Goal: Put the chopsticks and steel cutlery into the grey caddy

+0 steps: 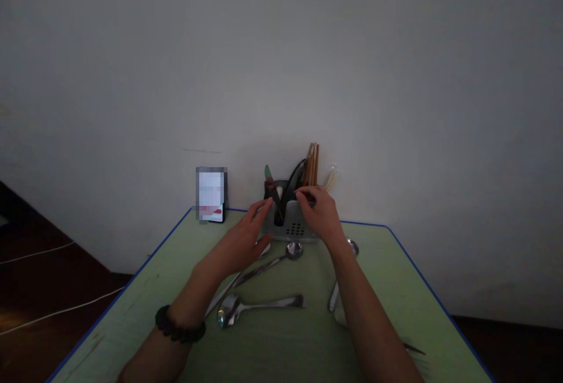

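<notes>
A grey cutlery holder [291,216] with a perforated front stands near the table's back edge. In its left part lean a knife with a greenish, shiny blade [267,173] and dark handles. Wooden chopsticks [313,163] rise at its right. My left hand [244,241], fingers stretched and apart, is at the holder's left front with nothing visible in it. My right hand [320,213] is over the holder's right front, thumb and forefinger pinched together near its upper rim. What they grip, if anything, is too small to tell.
A spoon [294,250] lies before the holder, with another spoon [229,311] closer to me. Part of a fork [414,349] shows beside my right forearm. A phone [212,195] leans against the wall, left. Thin sticks in clear wrapping [332,179] stand behind my right hand.
</notes>
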Demonstrator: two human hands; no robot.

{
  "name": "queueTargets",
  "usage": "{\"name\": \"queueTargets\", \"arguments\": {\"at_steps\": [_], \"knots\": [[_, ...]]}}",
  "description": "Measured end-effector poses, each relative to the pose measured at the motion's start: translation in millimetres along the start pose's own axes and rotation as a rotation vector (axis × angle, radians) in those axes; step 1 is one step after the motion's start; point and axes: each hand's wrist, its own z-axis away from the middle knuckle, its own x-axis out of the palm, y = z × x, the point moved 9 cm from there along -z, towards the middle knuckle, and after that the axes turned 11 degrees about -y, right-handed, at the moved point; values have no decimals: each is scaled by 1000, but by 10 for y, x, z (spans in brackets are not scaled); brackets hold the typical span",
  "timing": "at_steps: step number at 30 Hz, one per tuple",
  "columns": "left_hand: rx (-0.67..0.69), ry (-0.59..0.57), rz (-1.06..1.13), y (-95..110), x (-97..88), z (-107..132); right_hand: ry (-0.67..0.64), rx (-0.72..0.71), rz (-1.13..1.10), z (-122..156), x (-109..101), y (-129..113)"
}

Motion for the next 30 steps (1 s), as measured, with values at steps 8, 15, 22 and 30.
{"name": "queueTargets", "arguments": {"at_steps": [8,15,22,30], "knots": [[-67,170,402,-303,-41,-38,-38,0,-16,2,1,11],[-62,255,546,-337,-108,-93,-64,-9,-19,5,7,-6],[-224,375,170,-126,-447,-406,-85,2,-98,19,-25,48],[-83,230,-163,313,-532,-755,-149,1,-95,26,-13,51]]}}
